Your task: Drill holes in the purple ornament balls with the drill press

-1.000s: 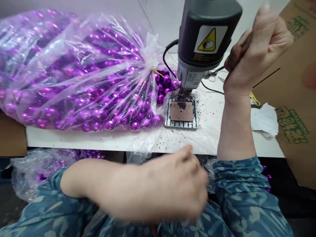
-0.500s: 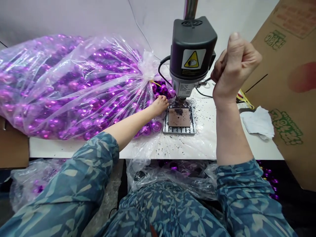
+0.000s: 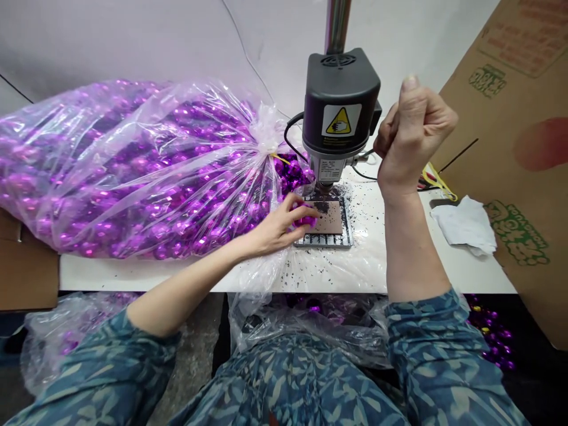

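Note:
My left hand is closed round a shiny purple faceted ball, holding it over the left side of a brown board. That board lies on the slotted metal base of a small drill press, with dark shavings scattered over it. To the right of the press head, my right hand is raised in a fist round the end of a lever. Most of the lever is hidden by the fingers. The drill chuck stands above the board, and its bit cannot be made out.
A large clear plastic bag of purple balls fills the left of the white table. At the right are a crumpled white cloth, a yellow-handled tool and a cardboard box. More plastic hangs below the front edge.
My left hand has come from the loose balls by the bag's neck towards me and over the board's edge, now with a purple ball in it. The right hand keeps its grip.

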The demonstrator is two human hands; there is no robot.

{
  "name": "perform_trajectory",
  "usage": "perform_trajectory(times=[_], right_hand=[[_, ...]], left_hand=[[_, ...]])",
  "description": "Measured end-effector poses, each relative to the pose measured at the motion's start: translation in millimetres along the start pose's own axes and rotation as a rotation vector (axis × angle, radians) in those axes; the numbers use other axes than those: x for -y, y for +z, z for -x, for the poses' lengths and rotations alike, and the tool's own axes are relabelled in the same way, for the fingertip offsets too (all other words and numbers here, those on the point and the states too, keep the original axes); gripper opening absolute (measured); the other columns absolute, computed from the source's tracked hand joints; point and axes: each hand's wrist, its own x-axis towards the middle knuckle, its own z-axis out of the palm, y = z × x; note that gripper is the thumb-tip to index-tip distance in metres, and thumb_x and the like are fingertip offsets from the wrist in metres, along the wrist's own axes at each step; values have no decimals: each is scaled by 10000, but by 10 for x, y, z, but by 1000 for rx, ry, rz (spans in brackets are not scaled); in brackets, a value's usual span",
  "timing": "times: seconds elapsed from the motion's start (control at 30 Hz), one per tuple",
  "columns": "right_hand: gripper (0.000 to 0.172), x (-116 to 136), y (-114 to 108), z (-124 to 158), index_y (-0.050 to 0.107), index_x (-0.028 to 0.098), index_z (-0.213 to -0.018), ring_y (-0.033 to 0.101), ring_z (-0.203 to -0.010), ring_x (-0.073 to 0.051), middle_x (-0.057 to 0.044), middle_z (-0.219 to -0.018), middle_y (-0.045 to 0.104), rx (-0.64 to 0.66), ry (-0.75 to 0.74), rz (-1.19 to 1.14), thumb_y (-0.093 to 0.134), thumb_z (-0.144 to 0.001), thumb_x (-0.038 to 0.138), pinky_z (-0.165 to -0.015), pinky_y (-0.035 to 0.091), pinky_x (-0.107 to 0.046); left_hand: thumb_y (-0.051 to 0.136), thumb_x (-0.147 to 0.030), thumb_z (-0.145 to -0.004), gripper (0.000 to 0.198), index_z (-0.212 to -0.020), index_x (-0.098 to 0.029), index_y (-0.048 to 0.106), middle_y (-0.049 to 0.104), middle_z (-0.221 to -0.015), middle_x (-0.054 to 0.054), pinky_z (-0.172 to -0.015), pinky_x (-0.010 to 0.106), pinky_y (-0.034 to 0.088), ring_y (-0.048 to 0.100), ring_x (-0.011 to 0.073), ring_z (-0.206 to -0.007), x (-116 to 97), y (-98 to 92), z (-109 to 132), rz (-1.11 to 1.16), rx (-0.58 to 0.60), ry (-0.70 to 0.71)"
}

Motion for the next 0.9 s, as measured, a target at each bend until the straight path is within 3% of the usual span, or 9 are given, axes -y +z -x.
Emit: perform_trajectory(times=[0.07, 0.13, 0.23, 0.33, 0.43, 0.63, 0.77, 0.9], right_hand=[[751, 5, -1, -2, 268, 269, -469, 201, -297, -59, 75, -356, 283, 4, -12, -21, 586, -737, 894, -359, 145, -337], [745, 4, -2, -4, 272, 272, -469, 194, -296, -66, 75, -357, 286, 3, -12, -35, 609, -739, 880, -361, 133, -350], [753, 4, -3, 3, 250, 276, -484, 177, -304, -74, 75, -360, 267, -2, 0, -3, 566, -735, 912, -366, 136, -357], [762, 21, -11, 22, 228, 269, -495, 198, -321, -85, 61, -371, 264, 18, 12, 89, 449, -747, 953, -376, 168, -353], [750, 54, -17, 41, 220, 264, -512, 214, -341, -100, 47, -390, 266, 39, 8, 151, 385, -768, 949, -395, 193, -363], [774, 105, -3, 45, 245, 272, -491, 207, -346, -88, 44, -385, 268, 30, 20, 120, 368, -735, 996, -412, 227, -369], [787, 119, 5, 45, 236, 274, -492, 214, -345, -93, 41, -384, 254, 19, 37, 144, 298, -730, 1022, -409, 221, -377], [771, 113, 0, 51, 277, 278, -485, 225, -335, -96, 50, -384, 269, 21, 34, 96, 378, -726, 1003, -402, 230, -385]], left_hand=[[584, -439, -1025, 311, -1268, -248, 624, 676, -1177, 104, -893, 429, 632, 702, 228, -1008, -103, 182, 143, 492, 20, -191], [661, -497, -979, 383, -1234, -222, 580, 715, -1084, 86, -792, 395, 647, 725, 188, -846, -61, 375, 179, 894, -27, -413], [871, -408, -816, 527, -1189, -217, 551, 744, -1047, 57, -849, 410, 646, 751, 193, -874, 169, 594, 68, 1168, -202, -577], [908, -372, -771, 588, -1238, -235, 577, 760, -1080, 36, -934, 382, 610, 750, 192, -985, 412, 712, -109, 1104, -389, -489], [911, -413, -766, 549, -1191, -223, 620, 769, -1054, 27, -985, 355, 570, 738, 178, -1005, 571, 785, -238, 931, -490, -374], [915, -410, -769, 500, -1087, -219, 579, 771, -1020, 50, -983, 415, 582, 742, 209, -999, 739, 915, -359, 685, -512, -328], [876, -388, -819, 459, -1104, -226, 555, 774, -1046, 60, -958, 419, 607, 753, 216, -1010, 801, 973, -408, 595, -488, -325], [866, -328, -820, 436, -1126, -208, 580, 758, -1065, 71, -904, 398, 617, 748, 211, -966, 797, 985, -431, 449, -471, -294]])
